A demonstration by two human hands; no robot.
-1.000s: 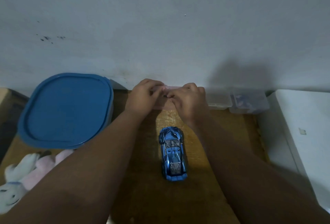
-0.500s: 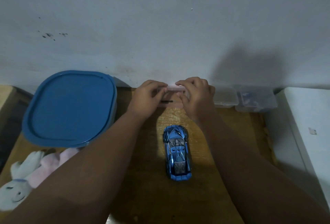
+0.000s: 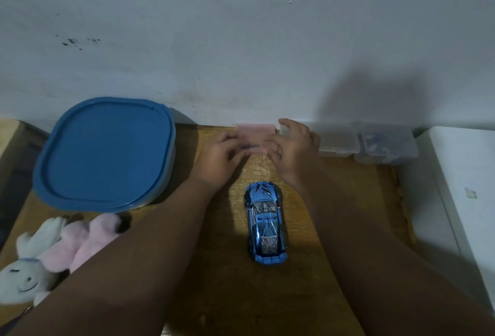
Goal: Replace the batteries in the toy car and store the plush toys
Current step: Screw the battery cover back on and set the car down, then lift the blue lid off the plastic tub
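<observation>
Both hands are at the far edge of the surface [image 3: 308, 295], working on a small pink case [image 3: 255, 132] against the wall: the left hand [image 3: 218, 156] pinches its left end and the right hand [image 3: 292, 151] grips its right end, its lid apparently lifted. The blue toy car [image 3: 266, 222] lies just near of them, between the 2 forearms, its long axis running near to far, equally close to either hand. The plush toys [image 3: 53, 252] lie at the near left, in front of the blue-lidded tub [image 3: 107, 153].

Left hand [image 3: 219, 156] and right hand [image 3: 292, 152] forward; fingers curled, thumbs inward
</observation>
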